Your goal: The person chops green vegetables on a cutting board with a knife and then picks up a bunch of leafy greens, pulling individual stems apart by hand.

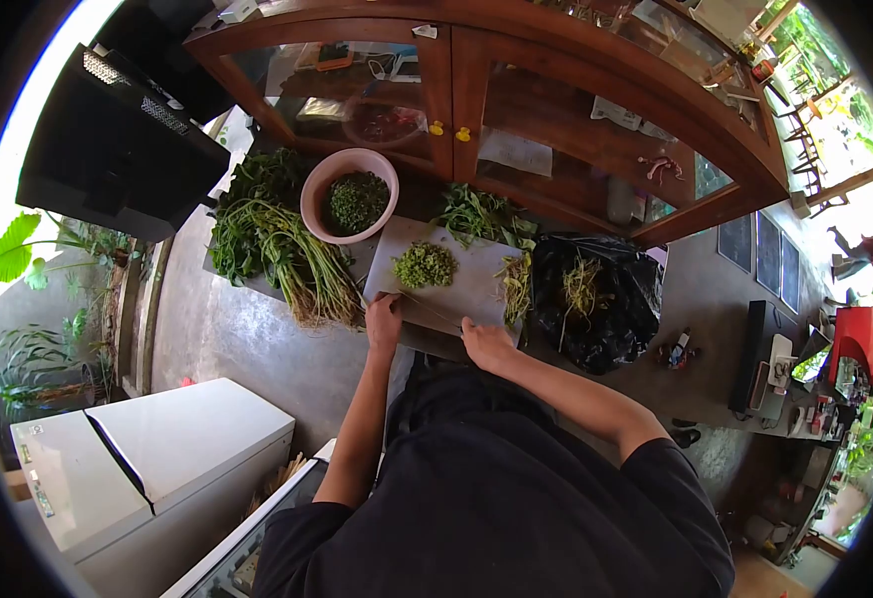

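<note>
L fingers & R fingers pinch thin, stringy stem nr flat board.

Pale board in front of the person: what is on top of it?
On the board sits a heap of small green pieces, with yellowish stems by its right end and leafy greens along its far edge. The surface beneath them is covered and cannot be seen.

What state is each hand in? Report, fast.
Left hand: fingers closed on a thin stem.
Right hand: fingers closed at the stem's other end.
</note>
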Tool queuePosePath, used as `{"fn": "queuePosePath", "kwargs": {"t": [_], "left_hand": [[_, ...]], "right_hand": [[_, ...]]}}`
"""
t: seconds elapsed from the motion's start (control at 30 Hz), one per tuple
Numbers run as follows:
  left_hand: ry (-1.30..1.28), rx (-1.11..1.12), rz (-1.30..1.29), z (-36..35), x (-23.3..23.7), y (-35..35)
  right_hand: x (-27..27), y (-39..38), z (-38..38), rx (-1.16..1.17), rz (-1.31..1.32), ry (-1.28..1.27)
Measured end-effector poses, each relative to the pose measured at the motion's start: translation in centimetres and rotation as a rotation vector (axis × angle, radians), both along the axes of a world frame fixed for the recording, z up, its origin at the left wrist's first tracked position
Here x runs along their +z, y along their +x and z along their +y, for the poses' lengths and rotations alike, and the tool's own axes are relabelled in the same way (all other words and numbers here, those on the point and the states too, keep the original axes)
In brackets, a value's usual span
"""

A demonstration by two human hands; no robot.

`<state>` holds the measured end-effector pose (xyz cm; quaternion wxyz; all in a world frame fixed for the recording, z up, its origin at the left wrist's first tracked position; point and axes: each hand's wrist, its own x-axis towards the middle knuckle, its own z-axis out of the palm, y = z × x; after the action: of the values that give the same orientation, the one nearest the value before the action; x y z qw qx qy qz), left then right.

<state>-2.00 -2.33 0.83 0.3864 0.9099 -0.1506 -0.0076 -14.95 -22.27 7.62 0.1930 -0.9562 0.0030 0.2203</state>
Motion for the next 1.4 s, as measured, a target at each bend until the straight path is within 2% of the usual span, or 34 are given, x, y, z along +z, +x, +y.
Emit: {"fn": "queuePosePath", "kwargs": {"t": [0.17, 0.37, 0.47, 0.57, 0.7, 0.9, 1.17, 1.4], "left_hand": [[0.031, 0.006, -0.018, -0.3, 0.3, -0.2], [0.049, 0.032, -0.046, -0.2, 0.0, -0.1], [0.052, 0.042, -0.043, -0.3, 0.2, -0.1], [0.045, 0.039, -0.008, -0.5, 0.8, -0.2], [0.003, 0.041, -0.001, -0.5, 0.2, -0.1], [0.138, -0.043, -0.037, -0.3, 0.4, -0.3], [0.136, -0.06, -0.028, 0.1, 0.9, -0.4], [0.09, -0.026, -0.057, -0.3, 1.2, -0.7]], "right_hand": [[-5.6, 1.5, 1.6, -0.07, -0.018, 0.022], [-4.6, 0.9, 0.2, -0.043, 0.06, 0.083], [-5.5, -1.3, -1.1, -0.037, -0.009, 0.073], [-5.9, -1.8, -1.4, -0.04, 0.038, 0.047], [-4.5, -0.1, 0.0, -0.06, 0.077, 0.047], [-5.2, 1.0, 0.0, -0.03, 0.004, 0.046], [-6.7, -1.1, -2.3, -0.004, -0.16, -0.023], [-3.3, -0.4, -1.9, -0.024, -0.075, 0.014]]}}
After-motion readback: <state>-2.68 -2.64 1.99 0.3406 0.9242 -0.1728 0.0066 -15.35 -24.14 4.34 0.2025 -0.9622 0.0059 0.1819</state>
